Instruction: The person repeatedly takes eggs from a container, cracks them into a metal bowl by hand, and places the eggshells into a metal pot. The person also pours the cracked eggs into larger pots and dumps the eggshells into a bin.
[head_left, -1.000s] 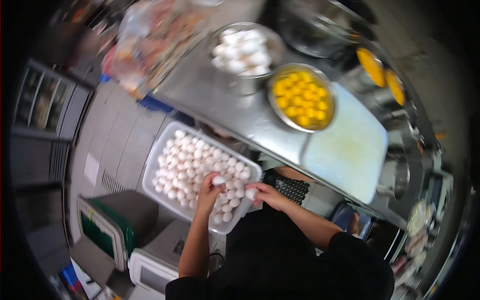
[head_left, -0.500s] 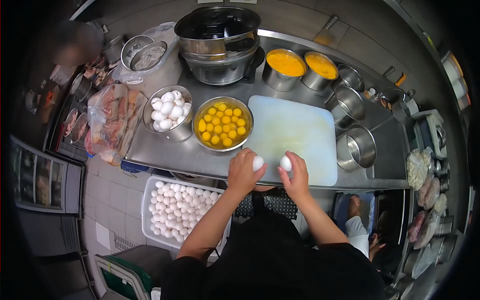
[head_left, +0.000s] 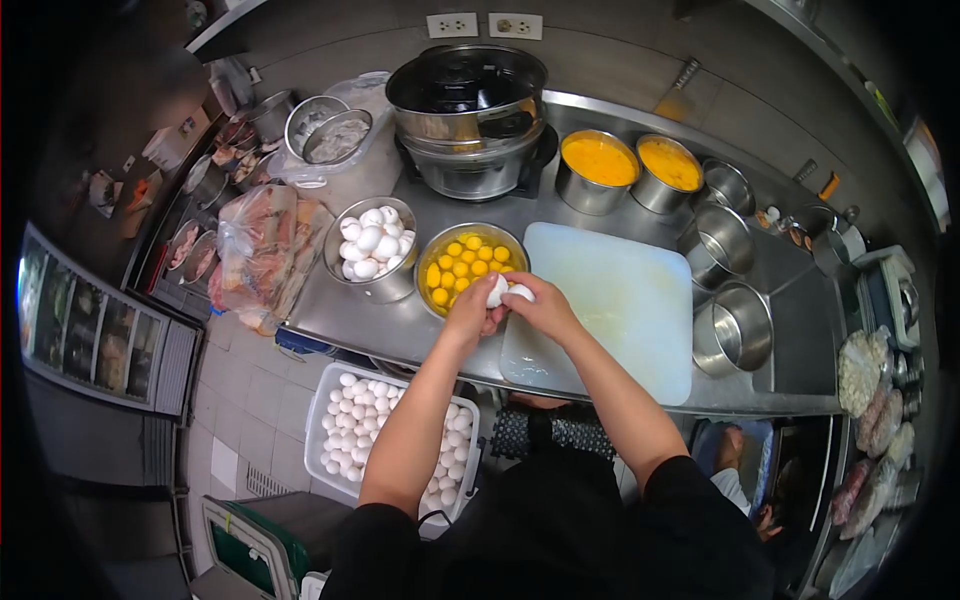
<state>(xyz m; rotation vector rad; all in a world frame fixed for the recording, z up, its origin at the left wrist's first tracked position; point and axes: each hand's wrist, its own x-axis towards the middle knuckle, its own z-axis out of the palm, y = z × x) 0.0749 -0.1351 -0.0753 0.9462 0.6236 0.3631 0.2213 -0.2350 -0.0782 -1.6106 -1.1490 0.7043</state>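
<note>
Likely risk — left hand [head_left: 468, 312] and right hand [head_left: 548, 308] each curled round a white egg [head_left: 497, 291] — too hard a squeeze could drop shell into the yolk bowl [head_left: 478, 227].

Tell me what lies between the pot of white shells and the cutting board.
In the head view, a metal bowl of yolks sits between the pot and the cutting board.

The left arm [head_left: 417, 420] and right arm [head_left: 622, 408] reach up from the frame's lower part, slanting inward. Near the middle, the left hand [head_left: 472, 314] and right hand [head_left: 545, 306] sit close together, each with fingers bent in a grip.
</note>
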